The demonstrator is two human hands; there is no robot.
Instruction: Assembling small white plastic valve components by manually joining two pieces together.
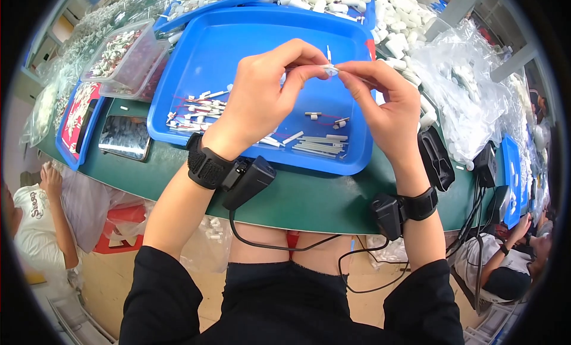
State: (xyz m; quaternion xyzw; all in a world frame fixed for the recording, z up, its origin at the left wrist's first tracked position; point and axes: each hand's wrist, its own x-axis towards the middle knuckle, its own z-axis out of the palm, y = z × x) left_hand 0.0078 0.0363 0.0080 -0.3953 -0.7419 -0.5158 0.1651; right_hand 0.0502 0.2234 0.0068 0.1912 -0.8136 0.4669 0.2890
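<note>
Both my hands are raised over a large blue tray [244, 33], fingertips meeting above its middle right. The thumb and forefinger of my left hand [264, 86] pinch a small whitish plastic piece [331, 71]. My right hand [386, 101] pinches the same piece from the other side; its exact kind is too small to tell. A thin white pin [329, 52] shows just beyond the fingertips; whether it joins the piece I cannot tell. In the tray lie slim white sticks [321, 145], a pile of small white parts with reddish strands [196, 112], and a few loose ones [339, 123].
Left of the tray are a clear plastic box [122, 59] of small parts, a phone-like dark slab [126, 137] and a small blue tray [74, 122]. White plastic pieces [398, 24] and clear bags [476, 77] heap up at right. Black cables [297, 248] hang from my wrist devices. Other people sit at both sides.
</note>
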